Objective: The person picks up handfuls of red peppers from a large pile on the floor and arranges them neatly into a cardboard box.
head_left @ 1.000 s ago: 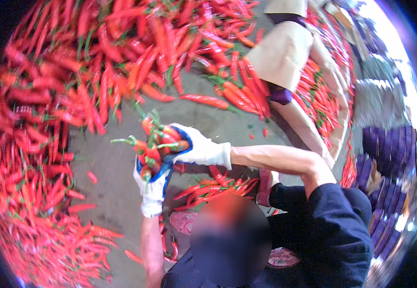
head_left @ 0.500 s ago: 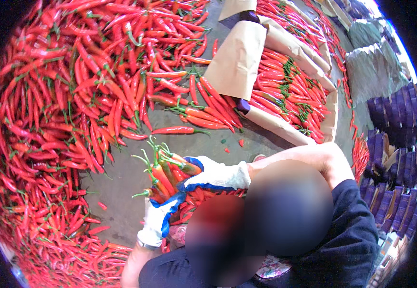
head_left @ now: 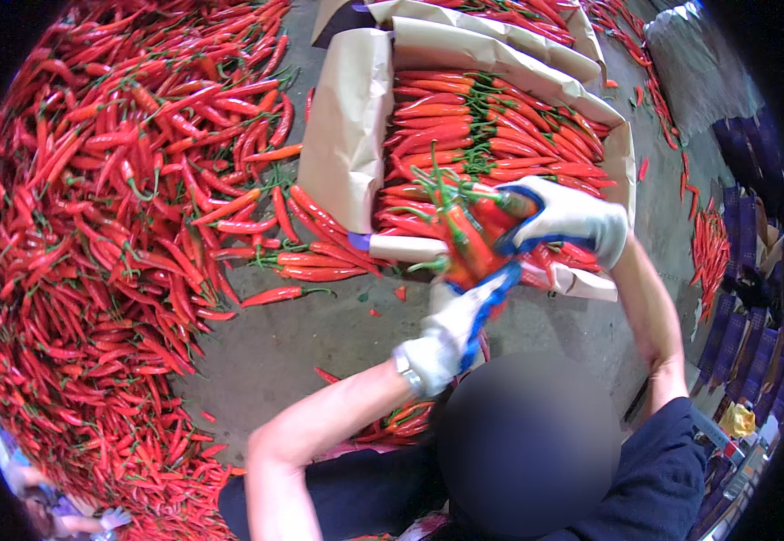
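Observation:
Both my hands wear white gloves with blue palms and grip one bunch of red chili peppers [head_left: 471, 242], green stems pointing up and away from me. My left hand [head_left: 455, 325] is wrapped round the bunch from the near left side. From the right, my right hand [head_left: 565, 216] closes over the other side of it. The bunch is above the near part of a paper-lined box [head_left: 342, 126]. Inside that box, chilies [head_left: 432, 128] lie in rows with their green stems meeting along the middle. The gloves hide some of the box's near edge.
A large heap of loose chilies [head_left: 112, 198] covers the left side. Another paper-lined box [head_left: 500, 41] of chilies stands beyond. Several purple boxes [head_left: 739, 325] line the right edge, near a grey plastic sheet [head_left: 694, 72]. Someone else's gloved hand [head_left: 114, 518] shows at lower left.
Both hands have carried the chili bunch away from my lap, forward and right, over the box. The view has shifted, so the box now sits nearer the middle.

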A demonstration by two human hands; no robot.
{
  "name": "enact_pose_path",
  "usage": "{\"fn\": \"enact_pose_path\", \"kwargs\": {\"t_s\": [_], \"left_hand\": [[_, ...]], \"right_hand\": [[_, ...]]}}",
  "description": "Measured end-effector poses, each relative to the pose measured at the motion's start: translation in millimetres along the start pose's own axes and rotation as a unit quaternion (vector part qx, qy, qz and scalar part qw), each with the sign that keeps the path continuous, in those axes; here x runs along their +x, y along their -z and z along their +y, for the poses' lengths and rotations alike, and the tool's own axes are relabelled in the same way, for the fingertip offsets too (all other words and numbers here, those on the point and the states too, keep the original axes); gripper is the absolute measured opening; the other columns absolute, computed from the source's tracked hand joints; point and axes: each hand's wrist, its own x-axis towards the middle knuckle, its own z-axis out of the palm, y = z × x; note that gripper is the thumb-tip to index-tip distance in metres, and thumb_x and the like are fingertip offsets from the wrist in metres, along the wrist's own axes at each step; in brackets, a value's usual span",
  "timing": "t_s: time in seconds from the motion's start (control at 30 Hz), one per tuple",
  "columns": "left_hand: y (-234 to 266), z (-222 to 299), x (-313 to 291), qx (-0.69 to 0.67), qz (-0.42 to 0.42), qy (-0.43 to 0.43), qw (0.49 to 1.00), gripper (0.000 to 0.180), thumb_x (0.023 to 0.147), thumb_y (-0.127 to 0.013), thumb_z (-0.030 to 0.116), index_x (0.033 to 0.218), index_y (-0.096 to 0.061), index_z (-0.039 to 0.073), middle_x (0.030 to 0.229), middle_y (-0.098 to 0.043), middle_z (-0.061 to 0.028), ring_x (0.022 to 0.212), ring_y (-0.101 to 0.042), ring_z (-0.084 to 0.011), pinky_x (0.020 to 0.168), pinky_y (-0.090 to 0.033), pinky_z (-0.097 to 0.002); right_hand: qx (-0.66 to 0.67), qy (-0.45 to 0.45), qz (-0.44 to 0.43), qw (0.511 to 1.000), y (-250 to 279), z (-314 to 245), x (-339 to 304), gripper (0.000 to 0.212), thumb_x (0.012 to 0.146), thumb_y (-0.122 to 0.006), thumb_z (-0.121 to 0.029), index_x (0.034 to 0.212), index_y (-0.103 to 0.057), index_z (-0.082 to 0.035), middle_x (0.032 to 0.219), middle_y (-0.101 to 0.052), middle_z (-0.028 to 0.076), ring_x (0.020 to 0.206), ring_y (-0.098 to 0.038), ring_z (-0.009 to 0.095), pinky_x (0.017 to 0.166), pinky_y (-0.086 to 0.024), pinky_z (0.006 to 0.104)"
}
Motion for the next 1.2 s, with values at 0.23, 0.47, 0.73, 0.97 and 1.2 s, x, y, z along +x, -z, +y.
{"fn": "enact_pose_path", "kwargs": {"t_s": [0.23, 0.47, 0.73, 0.97, 1.2], "left_hand": [[-83.3, -31.7, 79.8, -0.276, 0.092, 0.135, 0.947, 0.021, 0.093, -0.064, 0.022, 0.111, -0.061, 0.012, 0.09, -0.063, -0.0031, 0.084, -0.063, -0.0162, 0.078, -0.054, -0.0334], [-52.9, 5.3, 48.5, -0.11, -0.074, 0.243, 0.961, 0.037, 0.096, -0.057, 0.031, 0.123, -0.054, 0.006, 0.108, -0.064, -0.0122, 0.095, -0.066, -0.0238, 0.083, -0.055, -0.0378], [-18.7, 64.2, 81.0, 0.462, 0.058, -0.29, 0.836, 0.024, 0.087, -0.068, 0.006, 0.108, -0.065, -0.005, 0.095, -0.069, -0.011, 0.084, -0.063, -0.0099, 0.08, -0.051, -0.0267], [-13.5, 48.2, 86.9, 0.625, 0.063, -0.359, 0.691, 0.028, 0.08, -0.072, 0.018, 0.106, -0.068, 0.01, 0.084, -0.063, -0.0096, 0.072, -0.063, -0.0269, 0.064, -0.05, -0.0379], [-21.6, 50.7, 115.4, 0.83, 0.005, -0.288, 0.477, 0.042, 0.086, -0.057, 0.018, 0.129, -0.055, 0.015, 0.081, -0.061, -0.0076, 0.071, -0.064, -0.0232, 0.056, -0.052, -0.0371]], "right_hand": [[-0.298, -0.009, 0.011, 0.954, 73.6, 72.3, 33.8, 0.066, 0.07, -0.079, -0.026, 0.125, -0.055, 0.001, 0.115, -0.063, 0.019, 0.102, -0.062, 0.029, 0.095, -0.047, 0.0365], [0.014, 0.101, 0.189, 0.977, 73.8, 103.5, 18.1, 0.046, 0.079, -0.075, -0.014, 0.12, -0.06, 0.002, 0.108, -0.068, 0.009, 0.093, -0.063, 0.013, 0.088, -0.051, 0.0287], [-0.265, 0.083, 0.353, 0.893, 32.6, 108.9, -22.4, 0.031, 0.07, -0.077, -0.015, 0.097, -0.068, -0.005, 0.09, -0.066, 0.014, 0.082, -0.066, 0.027, 0.076, -0.051, 0.0341], [-0.273, 0.102, 0.444, 0.847, 5.7, 110.4, -11.8, 0.025, 0.075, -0.074, -0.023, 0.096, -0.067, -0.011, 0.086, -0.064, 0.012, 0.075, -0.064, 0.032, 0.067, -0.051, 0.0407], [-0.341, 0.047, 0.37, 0.863, 30.8, 116.4, 3.3, 0.03, 0.072, -0.074, -0.023, 0.099, -0.067, -0.012, 0.088, -0.066, 0.013, 0.081, -0.064, 0.035, 0.073, -0.051, 0.0437]]}}
